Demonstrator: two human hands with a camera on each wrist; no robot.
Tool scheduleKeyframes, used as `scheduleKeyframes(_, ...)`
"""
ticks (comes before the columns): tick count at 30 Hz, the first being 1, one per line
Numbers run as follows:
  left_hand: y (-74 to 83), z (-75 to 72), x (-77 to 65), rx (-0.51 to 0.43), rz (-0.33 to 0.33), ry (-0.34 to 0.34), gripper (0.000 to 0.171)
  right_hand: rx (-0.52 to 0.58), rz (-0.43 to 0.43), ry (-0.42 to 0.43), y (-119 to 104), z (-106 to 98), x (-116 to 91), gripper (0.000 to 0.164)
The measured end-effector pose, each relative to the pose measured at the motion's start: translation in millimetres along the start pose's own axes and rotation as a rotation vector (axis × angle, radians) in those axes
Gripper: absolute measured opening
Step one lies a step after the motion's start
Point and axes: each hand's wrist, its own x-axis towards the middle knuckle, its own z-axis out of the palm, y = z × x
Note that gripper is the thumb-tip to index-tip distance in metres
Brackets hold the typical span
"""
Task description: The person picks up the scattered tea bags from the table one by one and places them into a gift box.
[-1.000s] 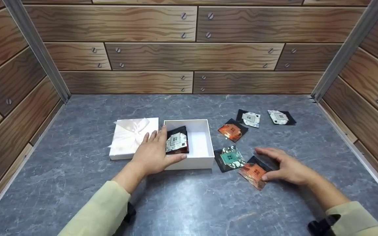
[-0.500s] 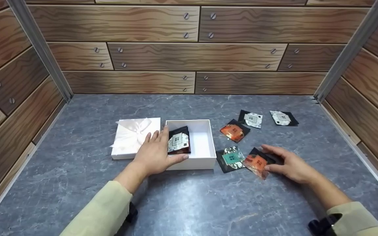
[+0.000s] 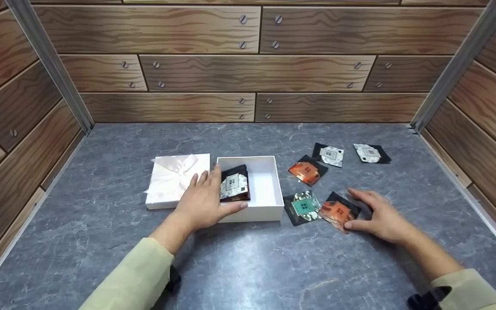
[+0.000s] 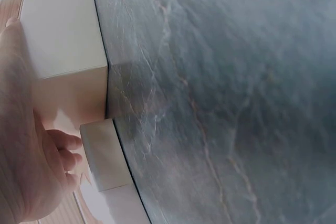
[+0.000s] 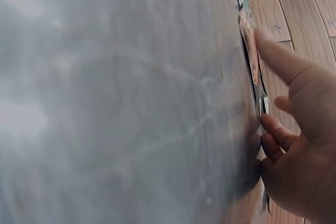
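My left hand lies along the left wall of an open white box, fingers straight and thumb over the front edge. Inside the box's left half is a stack of flat square black packets, the top one with a white label. My right hand is at the right of an orange-and-black packet on the table. Its thumb touches the packet's lower right edge, while the index finger is spread away above. Left of that packet, a green-labelled packet lies with its corner against it, close to the box.
A white lid with a ribbon bow sits left of the box. Farther back lie another orange packet and two white-and-black packets, one nearer and one to the right. Wood-patterned walls enclose the table.
The orange packet under my right hand has shifted up and slightly right, away from overlapping its earlier spot. My right fingers have spread wider. The left hand stays at the box.
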Motion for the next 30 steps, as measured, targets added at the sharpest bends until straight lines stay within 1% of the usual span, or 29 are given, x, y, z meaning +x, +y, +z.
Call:
scheduleKeyframes(4,0.1,0.2,0.2,0.004,0.001,-0.002,0.131,-0.024,0.022,-0.007,-0.2,1.2,-0.3,0.100)
scheduleKeyframes(10,1.0,0.1,0.7,0.001,0.006,-0.006,0.131,-0.027,0.017,-0.010,2.6,-0.1,-1.3,0.095)
scheduleKeyframes(15,0.1,0.3,0.4,0.006,0.004,0.005,0.131,0.002,0.018,-0.009,2.7,0.3,1.1,0.096)
scheduleKeyframes(21,0.7,1.6,-0.1,0.001,0.005,0.002,0.130,0.055,-0.006,0.023,4.9,4.2,0.7,0.098)
scheduleKeyframes(26,0.2,0.8,-0.2,0.005,0.002,0.006,0.130,0.063,-0.018,0.029,4.7,3.8,1.8,0.099)
scheduleKeyframes(30,-0.6,-0.2,0.2,0.006,0.008,0.009,0.130,0.076,-0.011,0.038,4.4,3.3,2.7,0.100)
